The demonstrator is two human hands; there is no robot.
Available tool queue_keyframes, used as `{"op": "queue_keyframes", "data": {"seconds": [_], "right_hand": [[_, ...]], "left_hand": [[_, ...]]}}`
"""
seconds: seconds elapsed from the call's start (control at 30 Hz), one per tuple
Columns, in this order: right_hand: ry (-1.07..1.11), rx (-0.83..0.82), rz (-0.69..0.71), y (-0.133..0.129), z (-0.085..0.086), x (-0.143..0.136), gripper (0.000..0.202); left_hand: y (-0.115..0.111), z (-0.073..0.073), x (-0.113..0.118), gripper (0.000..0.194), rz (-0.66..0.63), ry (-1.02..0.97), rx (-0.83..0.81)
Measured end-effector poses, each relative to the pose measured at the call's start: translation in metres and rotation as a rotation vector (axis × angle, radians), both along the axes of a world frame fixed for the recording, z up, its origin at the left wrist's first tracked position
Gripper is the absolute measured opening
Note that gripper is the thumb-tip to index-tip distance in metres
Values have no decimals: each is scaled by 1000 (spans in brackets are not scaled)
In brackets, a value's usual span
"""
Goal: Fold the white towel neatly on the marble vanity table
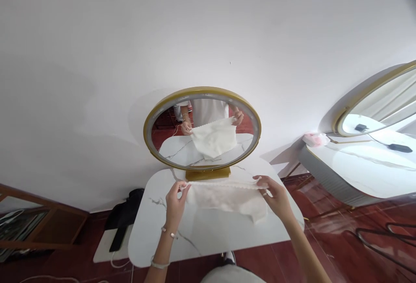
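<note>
At the far left, a wooden cabinet (61,226) is seen on the red tiled floor (260,259). Beside it, black fabric (126,207) is heaped against the wall (97,101), and next to this a black slab-like object (118,238) is borne by a pale panel (103,246), near which a white cable (120,265) is looped.

Over the left part of the marble-patterned worktop (156,231), the left hand (176,197) is raised, its wrist ringed by two bracelets (160,264). By its thumb and index finger, pressed together, one upper corner of a thin white cloth (224,198) is gripped. The cloth is stretched between both hands along its scalloped edge and is hung above the worktop, in front of a gold-framed oval mirror (201,89), in which it is reflected with both hands. Whether its lower edge is touched by the worktop cannot be told.

The opposite corner is clamped in the fingers of the right hand (274,194), on which a ring (265,193) is worn.

Farther right, a pink-and-white packet (315,139), a second gold-framed mirror (383,83) and a dark flat object (399,148) are carried by a second worktop (364,166), below which black metal tubing (383,248) is seen.
</note>
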State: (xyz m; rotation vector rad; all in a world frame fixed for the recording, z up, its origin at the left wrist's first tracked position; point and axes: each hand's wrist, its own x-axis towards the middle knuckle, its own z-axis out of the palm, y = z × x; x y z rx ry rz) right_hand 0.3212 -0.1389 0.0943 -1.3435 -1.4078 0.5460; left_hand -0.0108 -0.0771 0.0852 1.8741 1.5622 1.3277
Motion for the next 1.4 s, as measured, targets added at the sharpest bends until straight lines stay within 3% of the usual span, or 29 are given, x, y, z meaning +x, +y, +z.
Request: {"op": "queue_keyframes", "data": {"seconds": [0.2,0.4,0.53,0.6,0.73,0.87,0.97,1.03,1.17,1.3,1.4], "right_hand": [[108,-283,128,-11,-20,4,32],[252,-318,123,-26,-18,-3,38],[319,-353,66,-28,-24,-8,40],[344,-368,57,-24,-26,-7,40],[386,-312,14,1,-12,3,40],[339,-115,-64,23,29,23,35],[293,46,-144,14,64,37,33],[240,99,-187,-6,78,42,38],[-24,65,-206,-68,82,48,25],[-124,-93,-275,-141,73,53,26],[-52,-209,-405,-175,67,58,31]], "left_hand": [[-12,-17,-14,34,-116,168,-90],[-34,-28,-36,43,-144,310,-178],[-41,-37,-49,45,-205,253,-234],[-37,-34,-52,43,-233,184,-231],[-14,-6,-47,38,-255,69,-201],[8,48,-34,29,-284,62,-132],[5,87,-26,21,-298,53,-20],[-6,102,-23,19,-352,86,39],[-41,107,-23,30,-533,182,-1],[-82,108,-22,36,-712,180,-258],[-100,108,-12,35,-775,154,-481]]}}
